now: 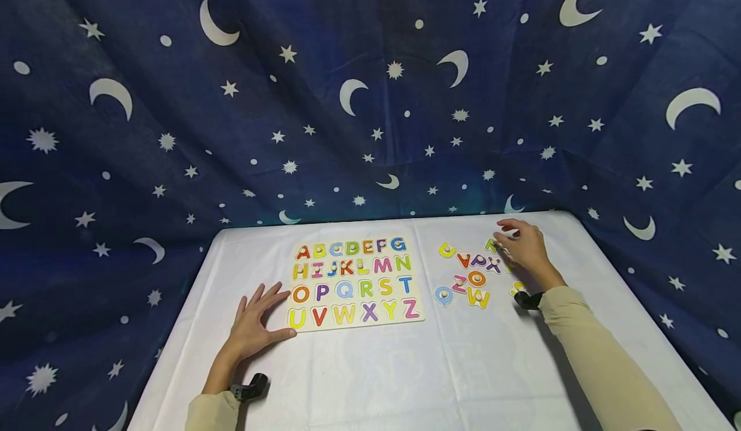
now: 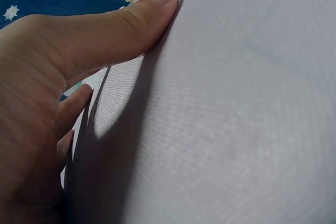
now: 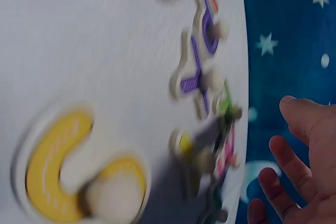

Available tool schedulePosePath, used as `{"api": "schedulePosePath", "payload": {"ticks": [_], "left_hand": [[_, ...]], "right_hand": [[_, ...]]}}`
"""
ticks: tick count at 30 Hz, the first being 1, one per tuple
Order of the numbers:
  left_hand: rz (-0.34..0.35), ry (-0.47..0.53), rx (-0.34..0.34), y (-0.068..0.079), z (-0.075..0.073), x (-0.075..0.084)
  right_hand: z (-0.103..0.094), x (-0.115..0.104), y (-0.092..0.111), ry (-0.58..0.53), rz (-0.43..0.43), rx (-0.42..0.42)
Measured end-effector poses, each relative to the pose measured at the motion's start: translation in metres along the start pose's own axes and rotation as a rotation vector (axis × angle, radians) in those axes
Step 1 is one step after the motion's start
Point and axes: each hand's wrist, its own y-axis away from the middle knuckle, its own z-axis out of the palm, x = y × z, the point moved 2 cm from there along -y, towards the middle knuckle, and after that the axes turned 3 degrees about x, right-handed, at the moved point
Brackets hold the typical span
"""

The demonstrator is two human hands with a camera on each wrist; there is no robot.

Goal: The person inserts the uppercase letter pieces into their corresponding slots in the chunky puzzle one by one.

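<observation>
A wooden alphabet puzzle board (image 1: 359,327) with coloured letters lies on the table. Knobs show on letters in its upper rows. My left hand (image 1: 255,325) rests at the board's left side, fingers spread, thumb at the near corner; the left wrist view shows the thumb (image 2: 131,27) on its edge. My right hand (image 1: 527,251) hovers over the loose letters with fingers slightly bent; nothing shows in its grasp. Beneath or near it lie a green R (image 1: 491,244), a purple X (image 1: 493,265) and a yellow piece (image 3: 44,174) with a round knob.
Other loose knobbed letters lie right of the board: a blue Q (image 1: 444,296), a yellow W (image 1: 478,298), an orange O (image 1: 476,278) and a pink Z (image 1: 458,283). A white cloth covers the table (image 1: 370,379). Behind hangs a dark blue star-and-moon curtain (image 1: 324,135).
</observation>
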Motion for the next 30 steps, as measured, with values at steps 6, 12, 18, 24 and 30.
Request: {"api": "schedulePosePath", "payload": {"ticks": [6, 12, 18, 24, 30], "left_hand": [[0.009, 0.003, 0.005, 0.0, -0.001, 0.002], [0.021, -0.003, 0.006, -0.001, -0.001, 0.002], [0.017, -0.005, 0.004, -0.001, -0.002, 0.002], [0.008, 0.002, 0.003, 0.0, -0.001, 0.001], [0.011, 0.002, 0.008, 0.001, -0.001, 0.001]], "right_hand": [[-0.007, 0.018, 0.004, 0.075, 0.083, -0.022], [-0.007, 0.036, 0.008, 0.115, 0.175, -0.087], [-0.005, 0.045, 0.011, 0.11, 0.184, -0.106], [-0.002, 0.047, 0.01, 0.108, 0.2, -0.087], [-0.001, 0.045, 0.01, 0.114, 0.209, -0.069]]}}
